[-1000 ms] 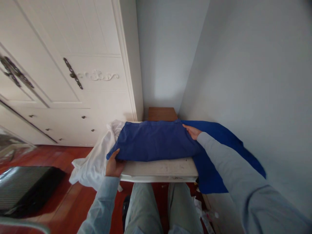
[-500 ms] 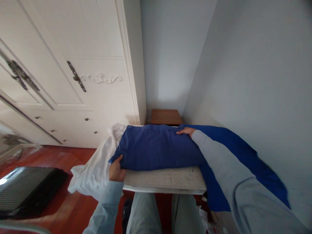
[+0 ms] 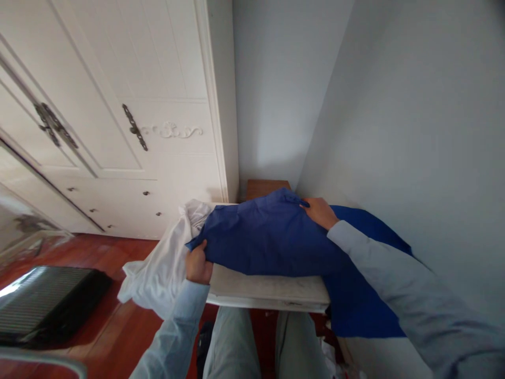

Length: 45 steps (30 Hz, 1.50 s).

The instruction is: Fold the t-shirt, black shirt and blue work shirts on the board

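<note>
A dark blue garment (image 3: pixel 264 242) lies across a narrow white board (image 3: pixel 268 292); its exact kind is unclear. My left hand (image 3: pixel 199 263) grips its near left corner, thumb on top. At the far right, my right hand (image 3: pixel 319 210) pinches the upper edge and holds it raised off the board. Brighter blue cloth (image 3: pixel 366 310) hangs down on the right, partly behind my right forearm; whether it belongs to the same garment, I cannot tell. White cloth (image 3: pixel 165 268) drapes over the board's left end, beside my left hand.
Beyond the board stand a white wardrobe (image 3: pixel 177 173) and a small brown wooden surface (image 3: pixel 264 187). A grey wall (image 3: pixel 414 131) rises on the right. A black ribbed case (image 3: pixel 51 302) rests on the red wooden floor (image 3: pixel 134 247). My legs (image 3: pixel 232 342) are against the near side.
My right hand has lifted the garment's far right edge, and the cloth there now peaks upward. My left hand keeps its corner. The view has shifted slightly.
</note>
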Each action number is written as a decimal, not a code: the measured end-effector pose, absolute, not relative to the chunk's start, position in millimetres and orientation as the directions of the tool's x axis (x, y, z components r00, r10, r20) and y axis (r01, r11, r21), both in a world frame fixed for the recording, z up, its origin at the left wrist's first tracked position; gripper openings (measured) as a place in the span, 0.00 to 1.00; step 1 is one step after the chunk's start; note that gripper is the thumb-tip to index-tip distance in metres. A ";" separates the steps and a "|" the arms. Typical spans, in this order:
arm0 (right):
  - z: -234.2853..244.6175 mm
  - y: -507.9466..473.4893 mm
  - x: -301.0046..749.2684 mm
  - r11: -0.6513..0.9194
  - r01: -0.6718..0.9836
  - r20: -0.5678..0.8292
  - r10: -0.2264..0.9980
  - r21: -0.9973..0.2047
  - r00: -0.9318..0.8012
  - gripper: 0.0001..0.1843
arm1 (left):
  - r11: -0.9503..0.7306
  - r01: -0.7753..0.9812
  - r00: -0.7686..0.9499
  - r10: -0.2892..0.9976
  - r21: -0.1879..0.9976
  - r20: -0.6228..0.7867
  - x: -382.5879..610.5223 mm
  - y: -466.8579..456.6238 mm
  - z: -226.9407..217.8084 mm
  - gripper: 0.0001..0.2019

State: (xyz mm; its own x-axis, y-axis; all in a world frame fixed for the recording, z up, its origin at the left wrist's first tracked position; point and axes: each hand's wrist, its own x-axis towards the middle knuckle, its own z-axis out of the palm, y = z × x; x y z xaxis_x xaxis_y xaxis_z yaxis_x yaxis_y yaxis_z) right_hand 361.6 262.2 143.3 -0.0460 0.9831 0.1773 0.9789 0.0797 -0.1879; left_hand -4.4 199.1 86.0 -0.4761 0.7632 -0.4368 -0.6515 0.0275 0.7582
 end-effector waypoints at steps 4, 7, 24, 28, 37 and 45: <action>187.9 212.0 380.9 0.019 0.998 0.226 0.974 -0.061 -0.005 0.17 | 0.111 -0.700 -0.361 0.798 0.706 -0.483 25.1 191.0 108.6 0.15; 212.7 166.0 404.3 -0.075 0.997 0.262 0.962 -0.018 0.077 0.17 | 0.148 -0.716 -0.279 0.835 0.683 -0.474 52.4 186.2 119.9 0.14; 174.1 -92.9 474.1 -0.724 0.659 0.318 0.587 -0.205 0.744 0.18 | 0.685 -0.359 0.441 0.723 0.634 -0.532 256.8 230.8 115.5 0.16; 167.3 -101.5 469.3 -0.774 0.572 0.343 0.478 -0.271 0.809 0.19 | 0.713 -0.268 0.477 0.683 0.648 -0.554 291.9 256.0 115.9 0.15; 154.1 -39.4 456.6 -0.782 0.337 0.329 0.179 -0.525 0.927 0.24 | 0.703 -0.151 0.469 0.670 0.695 -0.575 369.1 379.5 142.3 0.14; 60.8 4.6 475.1 -0.251 -0.190 -0.214 0.071 -0.949 0.974 0.29 | 0.660 -0.243 0.355 0.742 0.711 -0.568 394.5 434.7 97.0 0.16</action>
